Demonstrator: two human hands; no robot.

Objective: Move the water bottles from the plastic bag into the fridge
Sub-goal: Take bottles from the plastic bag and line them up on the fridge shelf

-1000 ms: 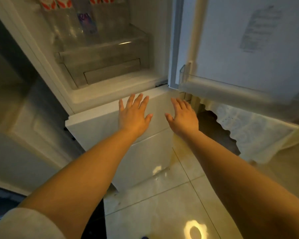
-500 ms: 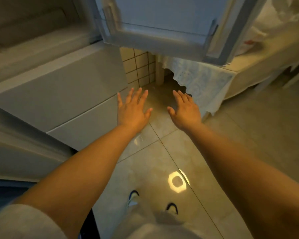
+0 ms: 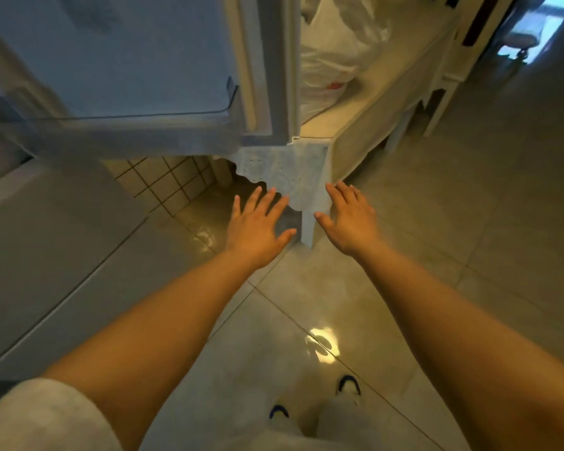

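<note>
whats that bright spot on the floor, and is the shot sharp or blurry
Head view: the bright spot is glare, a light mirrored in the glossy floor tiles; the fridge door and plastic bag look smeared and soft, the left hand and right hand somewhat sharper; wide-angle bending shows at the edges.

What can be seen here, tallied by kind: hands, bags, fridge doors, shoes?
Hands: 2, left hand and right hand, both empty
Plastic bags: 1, white plastic bag on the table
Open fridge doors: 1, fridge door
Shoes: 2, shoes
Total: 6
</note>
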